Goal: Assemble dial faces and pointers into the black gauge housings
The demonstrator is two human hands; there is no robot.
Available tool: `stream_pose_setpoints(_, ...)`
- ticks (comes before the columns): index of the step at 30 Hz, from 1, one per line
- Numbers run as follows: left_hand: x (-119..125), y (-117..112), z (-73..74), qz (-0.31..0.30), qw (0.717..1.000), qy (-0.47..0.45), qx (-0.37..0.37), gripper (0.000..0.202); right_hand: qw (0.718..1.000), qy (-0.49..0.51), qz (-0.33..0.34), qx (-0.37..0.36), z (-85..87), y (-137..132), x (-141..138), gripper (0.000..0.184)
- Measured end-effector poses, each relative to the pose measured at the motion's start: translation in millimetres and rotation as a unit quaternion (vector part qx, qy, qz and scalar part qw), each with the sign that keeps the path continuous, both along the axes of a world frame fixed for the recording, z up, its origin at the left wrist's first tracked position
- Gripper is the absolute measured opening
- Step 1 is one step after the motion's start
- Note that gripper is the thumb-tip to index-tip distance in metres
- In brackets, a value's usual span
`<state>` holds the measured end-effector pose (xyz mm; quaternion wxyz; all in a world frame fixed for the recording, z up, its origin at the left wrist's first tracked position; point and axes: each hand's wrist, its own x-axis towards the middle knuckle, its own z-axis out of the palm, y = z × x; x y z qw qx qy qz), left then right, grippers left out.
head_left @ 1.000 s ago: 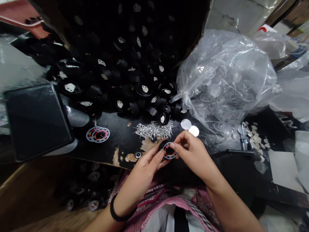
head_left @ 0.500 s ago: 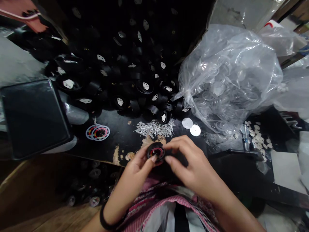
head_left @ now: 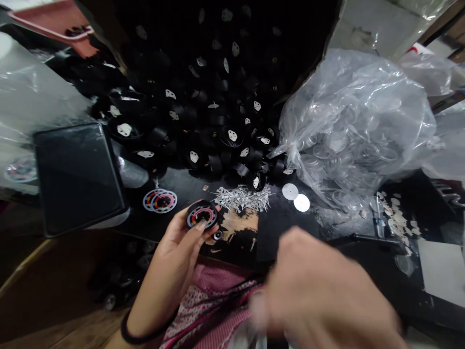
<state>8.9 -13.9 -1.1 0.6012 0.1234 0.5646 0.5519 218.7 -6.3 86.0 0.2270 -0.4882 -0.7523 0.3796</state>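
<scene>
My left hand (head_left: 183, 242) is closed around a small round dial gauge (head_left: 199, 211) with a black case and a coloured scale ring. Its thumb rests on the gauge's face. My right hand (head_left: 323, 291) is close to the camera at the lower right, smeared by motion, so its fingers and anything in them cannot be made out. Just beyond the gauge lies a heap of thin white pointers (head_left: 242, 198). Printed dial discs (head_left: 164, 200) overlap to the left of it, and two plain white discs (head_left: 301, 203) lie to the right.
Many black gauge cases (head_left: 232, 136) with white plates fill the back. A clear plastic bag (head_left: 359, 116) of transparent round covers stands at the right. At the left is a dark flat tray-like panel (head_left: 78, 177). A black-handled tool (head_left: 374, 238) lies near pale scraps (head_left: 398, 215).
My right hand has come away from the gauge and moved toward the camera at the lower right. My left hand has shifted left with the gauge, now face up. The view has shifted slightly.
</scene>
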Motion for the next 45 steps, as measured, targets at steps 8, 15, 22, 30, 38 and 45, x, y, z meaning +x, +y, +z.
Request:
stream_pose_setpoints(8,11.4,4.1,-5.4,-0.043,0.997,-0.050,0.045,0.023,0.923,-0.366,0.035,0.111,-68.8,58.7,-44.9,0.017)
stream_pose_setpoints(15,21.2,-3.6,-8.7,-0.027,0.986,-0.163,-0.008,0.018,0.926,-0.360,0.035,0.107,-69.5,60.5,-45.7,0.016)
stream_pose_setpoints(22,36.6,10.8,1.7,-0.008,0.952,-0.300,-0.051,0.018,0.994,-0.090,-0.037,0.054,-67.6,45.0,-29.0,0.004)
stream_pose_setpoints(30,46.5,-4.6,-7.5,-0.034,0.989,-0.127,0.061,0.021,0.989,-0.137,-0.049,0.039,-59.1,30.2,-18.8,0.007)
stream_pose_setpoints(38,47.8,3.0,1.1,-0.046,0.995,-0.077,0.052,0.035,0.996,0.031,-0.082,-0.008,-49.3,19.7,-10.9,0.010)
stream_pose_setpoints(45,64.6,-2.9,-7.7,-0.118,0.989,-0.078,0.038,0.032,0.996,-0.023,-0.091,0.005,-46.6,13.9,-11.7,0.009)
